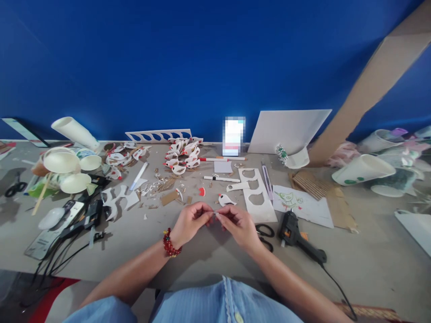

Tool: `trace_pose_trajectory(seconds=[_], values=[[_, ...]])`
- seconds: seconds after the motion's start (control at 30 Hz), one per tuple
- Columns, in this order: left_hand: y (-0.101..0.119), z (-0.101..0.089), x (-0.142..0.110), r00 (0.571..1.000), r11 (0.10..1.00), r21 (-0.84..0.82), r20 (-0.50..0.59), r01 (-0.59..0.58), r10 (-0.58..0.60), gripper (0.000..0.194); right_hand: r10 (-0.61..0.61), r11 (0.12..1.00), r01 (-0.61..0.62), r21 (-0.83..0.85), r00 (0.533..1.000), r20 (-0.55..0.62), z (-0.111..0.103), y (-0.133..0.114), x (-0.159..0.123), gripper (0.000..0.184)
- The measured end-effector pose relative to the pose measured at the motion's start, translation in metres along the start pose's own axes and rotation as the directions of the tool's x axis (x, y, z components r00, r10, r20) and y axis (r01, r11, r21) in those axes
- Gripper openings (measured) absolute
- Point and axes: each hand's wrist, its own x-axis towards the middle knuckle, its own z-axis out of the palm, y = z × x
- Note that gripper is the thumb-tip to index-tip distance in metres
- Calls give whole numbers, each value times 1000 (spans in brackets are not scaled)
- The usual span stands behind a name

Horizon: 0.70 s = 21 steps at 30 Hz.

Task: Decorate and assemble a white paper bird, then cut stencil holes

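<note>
Grip: I see left hand (192, 220) and right hand (239, 223) pinching one small pale piece (215, 212) between them.
Nearest bird (226, 200): just beyond the fingers, seemingly unfinished.
Red piece (201, 192): loose on the bench (144, 233).
Bird pile (183, 154): farther back, looks mostly done.

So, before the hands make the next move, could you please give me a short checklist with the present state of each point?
1. Left hand and right hand both steady the small piece: ok, fingertips meet around it.
2. Shape of that piece identifiable: cannot tell, mostly covered by the fingers.
3. White bird in sight: ok, lying just beyond the fingertips.
4. Glue gun near at hand: ok, on the table to the right of the right hand.
5. Glue gun hot: cannot tell, nothing visible shows it.
6. Table free of loose scraps: not ok, they lie scattered beyond the left hand.
</note>
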Motion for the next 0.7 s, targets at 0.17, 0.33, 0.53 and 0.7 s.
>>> trace_pose_trajectory(seconds=[0.17, 0.33, 0.53, 0.7], values=[[-2, 0, 0, 1000, 1000, 10, 3, -20, 20, 14, 49, 993, -49, 104, 999, 7, 2, 4, 0, 18], [-2, 0, -1, 999, 999, 30, -10, -34, 35, 16, 70, 989, -69, 132, 998, 1, 3, 3, -2, 21], [-3, 2, -1, 999, 998, 56, -37, -28, 30, 17, 57, 994, -53, 92, 998, -31, 6, 4, -3, 23], [-3, 3, -3, 996, 993, 118, -83, -26, 36, 18, -24, 998, 20, -61, 998, -66, 9, 1, -6, 19]])
